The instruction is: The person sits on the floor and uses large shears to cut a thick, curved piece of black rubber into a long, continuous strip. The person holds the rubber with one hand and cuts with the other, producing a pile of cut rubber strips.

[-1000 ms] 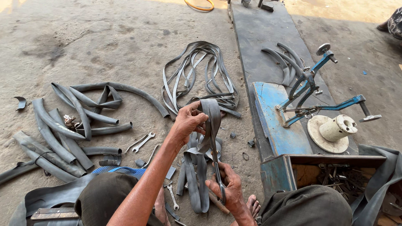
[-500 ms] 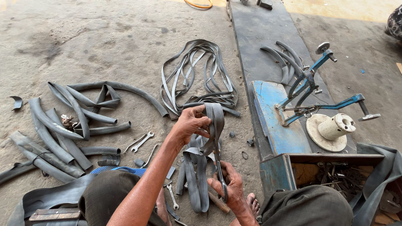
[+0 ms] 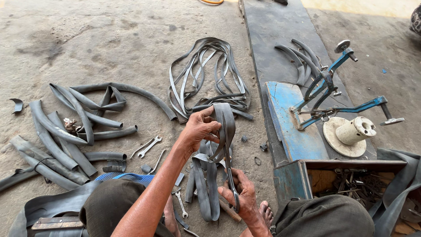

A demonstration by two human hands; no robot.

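While the camera has barely shifted since a moment ago, the left hand (image 3: 199, 129) has pulled the folded rubber strip (image 3: 223, 127) slightly higher and the scissors (image 3: 229, 171) have slid further up it. Two spanners (image 3: 149, 147) lie on the concrete floor (image 3: 109, 39). The left hand pinches the strip's top fold tightly; the right hand (image 3: 241, 197) is closed around the scissor handles, whose blades lie nearly together along the strip.

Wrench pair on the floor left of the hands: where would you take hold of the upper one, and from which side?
Take the wrench at mid-shank, from straight above. It lies flat on the concrete floor, slanted, with its open head up-right; the slim shank is bare on both sides, though the second wrench lies close on its left.
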